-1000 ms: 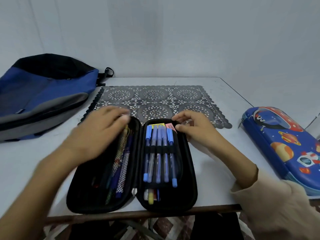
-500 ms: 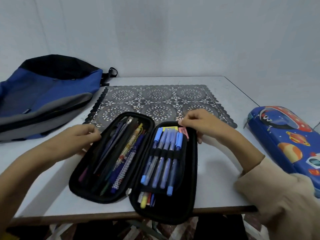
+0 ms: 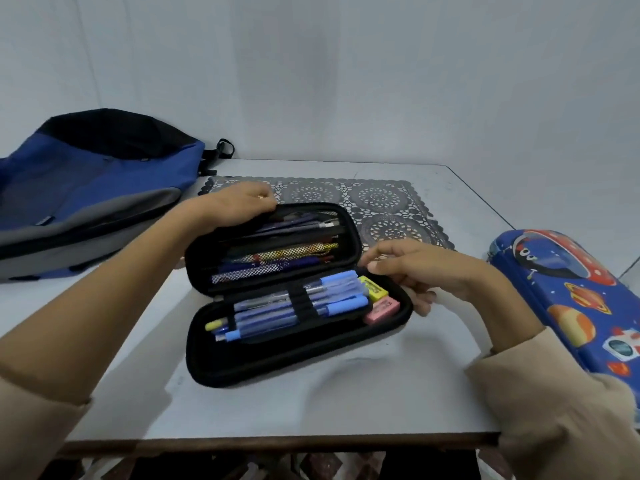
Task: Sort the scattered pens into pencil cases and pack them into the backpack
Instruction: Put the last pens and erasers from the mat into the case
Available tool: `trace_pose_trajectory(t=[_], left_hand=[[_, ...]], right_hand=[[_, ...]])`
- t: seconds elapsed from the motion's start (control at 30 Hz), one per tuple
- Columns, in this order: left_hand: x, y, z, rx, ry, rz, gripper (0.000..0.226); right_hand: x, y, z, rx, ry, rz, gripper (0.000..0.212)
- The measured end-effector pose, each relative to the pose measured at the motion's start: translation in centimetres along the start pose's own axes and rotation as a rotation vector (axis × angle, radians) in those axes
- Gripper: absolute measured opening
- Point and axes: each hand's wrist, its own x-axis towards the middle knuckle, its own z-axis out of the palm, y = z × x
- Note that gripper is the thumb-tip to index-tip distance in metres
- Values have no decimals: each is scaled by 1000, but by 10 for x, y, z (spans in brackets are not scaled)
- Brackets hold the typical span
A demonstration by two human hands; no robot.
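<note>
Gripping with my left hand (image 3: 239,206), I have the fingers curled over the far rim of the black pencil case (image 3: 277,358), at about 11 o'clock on the case. That half is tilted up towards me, while the near half lies flat on the table (image 3: 311,410). My right hand (image 3: 419,271) is at the case's 3 o'clock end. Its thumb and forefinger are bent in at the hinge corner and the other fingers are curled under the end of the near half.

The case lies open in the middle of my view. The raised half has a mesh pocket (image 3: 249,273) packed with assorted pens, and one yellow patterned barrel stands out. In the flat half, a row of blue pens (image 3: 277,315) lies under a black elastic band (image 3: 304,303). A yellow eraser (image 3: 374,289) and a pink eraser (image 3: 381,310) sit just beside the pen caps, at the 3 o'clock end.

Beyond the case, at 12 to 1 o'clock, lies a dark lace placemat (image 3: 381,206). The blue, black and grey backpack (image 3: 97,188) rests on its side at 10 o'clock, well apart from the case. At 3 o'clock, a blue space-print pencil case (image 3: 571,299) lies zipped at the table's edge.
</note>
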Motion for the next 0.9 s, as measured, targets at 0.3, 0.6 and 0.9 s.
trace_pose_trajectory(t=[0.3, 0.6, 0.9], left_hand=[[12, 37, 20, 271, 232, 201, 17], [-15, 28, 9, 227, 175, 334, 37], [-62, 0, -8, 494, 309, 447, 69]], right_hand=[[14, 0, 7, 374, 517, -126, 47], [32, -15, 29, 643, 510, -359, 46], [11, -18, 31, 400, 467, -565, 36]])
